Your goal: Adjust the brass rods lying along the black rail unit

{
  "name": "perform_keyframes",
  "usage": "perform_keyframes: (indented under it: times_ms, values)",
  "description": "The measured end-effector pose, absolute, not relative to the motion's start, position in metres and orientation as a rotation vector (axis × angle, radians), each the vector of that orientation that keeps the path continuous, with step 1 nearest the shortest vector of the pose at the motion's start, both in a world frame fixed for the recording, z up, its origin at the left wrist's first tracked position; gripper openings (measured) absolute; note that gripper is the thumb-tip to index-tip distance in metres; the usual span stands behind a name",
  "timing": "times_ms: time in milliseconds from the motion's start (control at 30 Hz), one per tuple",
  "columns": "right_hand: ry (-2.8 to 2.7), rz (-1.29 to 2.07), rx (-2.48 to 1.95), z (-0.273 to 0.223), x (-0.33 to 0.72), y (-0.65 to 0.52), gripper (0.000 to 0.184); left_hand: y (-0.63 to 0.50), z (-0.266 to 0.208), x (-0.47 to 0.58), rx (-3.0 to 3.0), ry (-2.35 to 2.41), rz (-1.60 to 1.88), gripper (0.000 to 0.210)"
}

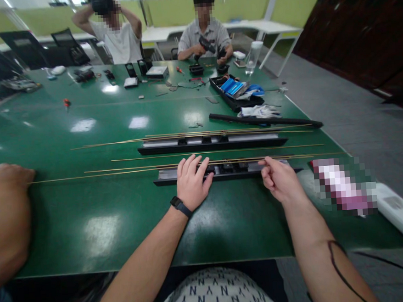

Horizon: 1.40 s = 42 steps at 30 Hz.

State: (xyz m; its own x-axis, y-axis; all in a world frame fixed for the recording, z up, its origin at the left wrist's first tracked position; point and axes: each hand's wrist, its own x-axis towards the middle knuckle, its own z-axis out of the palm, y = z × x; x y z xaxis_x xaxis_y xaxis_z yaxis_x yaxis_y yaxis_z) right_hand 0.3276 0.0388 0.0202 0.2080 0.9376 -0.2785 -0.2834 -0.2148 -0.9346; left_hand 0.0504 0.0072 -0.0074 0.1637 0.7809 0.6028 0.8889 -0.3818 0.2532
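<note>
My left hand (194,183), with a dark watch on its wrist, lies with fingers spread over the nearer black rail (169,181). Its fingertips reach the thin brass-coloured rods (130,169) running lengthwise above that rail. My right hand (280,178) is closed near the rail's right end, index finger pointing left against the rods; what its curled fingers hold, if anything, is hidden. A second black rail (215,146) lies parallel farther away, with more thin rods (118,142) along it. One single rod (218,152) rests between the rails.
At the left edge, a co-worker's hand (8,177) is at a rod's end. Two people sit across the green table (125,239); one holds a power drill (207,45). A black tray (223,92), gloves (259,112), a black bar (230,117) and a white device (401,213) lie around.
</note>
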Motion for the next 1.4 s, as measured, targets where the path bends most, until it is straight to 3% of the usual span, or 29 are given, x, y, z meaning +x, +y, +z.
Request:
perform_keyframes:
  times_ms: [1400]
  values:
    - [-0.724, 1.321, -1.309, 0.0187, 0.3285, 0.0387, 0.029, 0.0066, -0.0060, 0.0505, -2.270, -1.663, -1.013, 0.045]
